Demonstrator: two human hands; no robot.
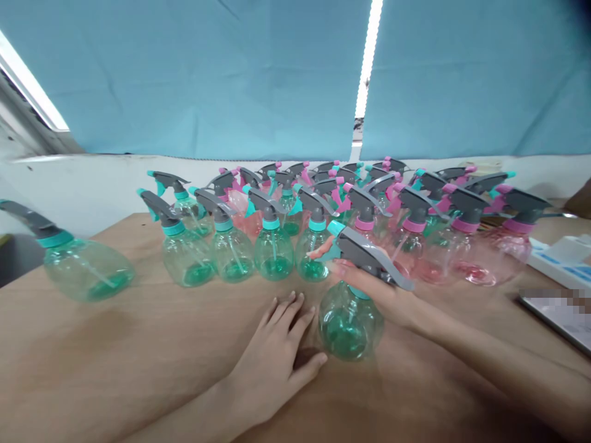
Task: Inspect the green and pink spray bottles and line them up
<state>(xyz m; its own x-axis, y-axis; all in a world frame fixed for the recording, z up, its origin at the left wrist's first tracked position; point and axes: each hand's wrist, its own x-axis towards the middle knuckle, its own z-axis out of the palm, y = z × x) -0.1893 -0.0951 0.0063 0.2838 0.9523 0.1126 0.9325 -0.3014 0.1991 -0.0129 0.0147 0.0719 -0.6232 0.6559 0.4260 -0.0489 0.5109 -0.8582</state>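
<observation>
My right hand point(376, 286) is wrapped round the neck of a green spray bottle point(348, 326), just below its grey head with the turquoise nozzle. The bottle is upright, with its nozzle pointing to the left and away from me. Whether its base touches the table cannot be made out. My left hand point(277, 357) lies flat on the wooden table point(175, 363), fingers spread, just left of that bottle and holding nothing. Beyond both hands stands a row of green spray bottles point(274, 252) with turquoise collars, and pink spray bottles point(482, 255) continue it to the right.
More spray bottles crowd behind the front row. A single green spray bottle point(87, 267) stands apart at the far left. On the right are a flat dark-edged device point(554, 314) and a white and blue object point(566, 258). A blue curtain point(221, 80) hangs behind the table.
</observation>
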